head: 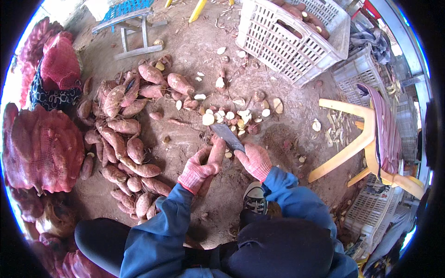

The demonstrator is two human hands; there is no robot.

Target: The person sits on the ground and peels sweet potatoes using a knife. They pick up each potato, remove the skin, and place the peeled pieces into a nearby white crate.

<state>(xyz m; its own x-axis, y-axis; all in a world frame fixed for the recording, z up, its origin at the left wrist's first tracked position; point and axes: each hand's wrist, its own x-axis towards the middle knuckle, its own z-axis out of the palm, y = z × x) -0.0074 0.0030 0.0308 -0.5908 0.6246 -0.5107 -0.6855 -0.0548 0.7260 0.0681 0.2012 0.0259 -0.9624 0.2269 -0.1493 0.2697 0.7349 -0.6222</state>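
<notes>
In a pink knit glove, my left hand [198, 169] grips a long sweet potato [217, 151] with its far end pointing away from me. My right hand [255, 160], gloved the same way, holds a broad-bladed knife [227, 136] whose blade lies close to the far tip of that sweet potato. Whether the edge touches it I cannot tell. Just beyond the blade, cut sweet potato ends [229, 115] with pale faces are scattered over the dirt floor. To the left of my left hand spreads a heap of whole sweet potatoes [125, 127].
A white plastic crate [274, 45] holding sweet potatoes stands at the far right. On the right a yellow plastic chair [351, 146] lies tipped, a striped cloth over it. Red mesh sacks [45, 149] line the left side. A small stool [134, 31] stands far left. My shoe [255, 198] is below the knife hand.
</notes>
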